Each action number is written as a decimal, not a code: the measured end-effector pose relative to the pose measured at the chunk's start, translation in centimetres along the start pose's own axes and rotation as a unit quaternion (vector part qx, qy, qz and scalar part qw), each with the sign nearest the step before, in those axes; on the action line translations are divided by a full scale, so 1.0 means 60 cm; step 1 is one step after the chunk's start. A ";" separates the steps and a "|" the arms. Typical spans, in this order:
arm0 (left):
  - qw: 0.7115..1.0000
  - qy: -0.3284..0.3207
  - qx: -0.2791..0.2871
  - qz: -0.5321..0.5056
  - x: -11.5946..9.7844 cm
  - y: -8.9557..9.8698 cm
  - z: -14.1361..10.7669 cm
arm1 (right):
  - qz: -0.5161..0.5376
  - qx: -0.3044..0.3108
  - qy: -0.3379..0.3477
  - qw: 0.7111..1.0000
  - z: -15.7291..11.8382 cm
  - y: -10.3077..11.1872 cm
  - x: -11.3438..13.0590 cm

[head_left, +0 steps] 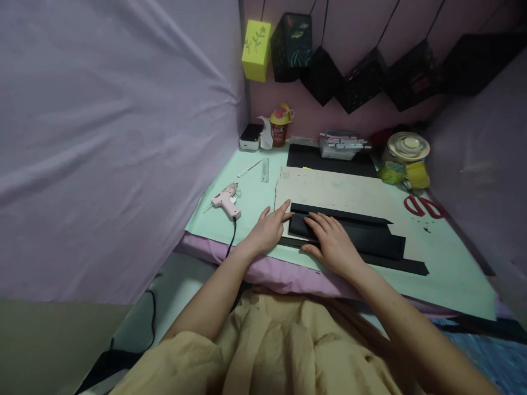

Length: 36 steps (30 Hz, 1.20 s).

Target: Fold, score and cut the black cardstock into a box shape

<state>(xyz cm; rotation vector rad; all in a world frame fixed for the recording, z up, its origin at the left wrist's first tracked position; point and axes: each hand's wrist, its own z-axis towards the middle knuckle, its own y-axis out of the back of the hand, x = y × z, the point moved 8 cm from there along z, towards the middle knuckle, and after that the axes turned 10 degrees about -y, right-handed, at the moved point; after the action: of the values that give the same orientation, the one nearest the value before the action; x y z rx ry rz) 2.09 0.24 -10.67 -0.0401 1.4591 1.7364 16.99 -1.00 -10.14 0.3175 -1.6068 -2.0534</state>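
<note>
A folded sheet of black card [374, 238] lies on a cream board, with creased flaps along its far and near sides. My right hand [332, 241] rests flat on the card's left half, fingers stretched out and thumb apart. At the card's left end is my left hand [269, 227], its fingers extended and their tips touching the card's edge. Neither hand is gripping anything. Part of the card is hidden beneath my right hand.
A pink glue gun [226, 202] with its cord lies left of my left hand. Farther back are a small ruler [265, 170] and a pen-like tool [249, 168]. Red-handled scissors [424, 207] sit at the right. Markers [343, 144] and a lidded tub [408, 147] stand along the wall.
</note>
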 end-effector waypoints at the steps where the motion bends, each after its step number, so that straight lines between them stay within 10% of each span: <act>1: 1.000 -0.002 0.001 -0.003 -0.001 -0.001 -0.001 | -0.002 0.009 0.007 1.000 0.001 -0.005 0.002; 29: 0.997 -0.022 0.050 0.054 0.001 -0.008 0.010 | 0.006 0.042 0.042 0.998 0.007 -0.020 0.001; 36: 0.996 -0.072 0.056 0.011 -0.048 0.002 -0.026 | 0.028 0.034 0.058 0.997 -0.001 -0.009 0.005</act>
<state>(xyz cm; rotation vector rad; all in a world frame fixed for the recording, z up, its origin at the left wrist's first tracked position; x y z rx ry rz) 3.13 -2.68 -9.56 0.1578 1.4516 1.6378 16.61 -1.14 -10.66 0.4042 -1.5986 -1.9054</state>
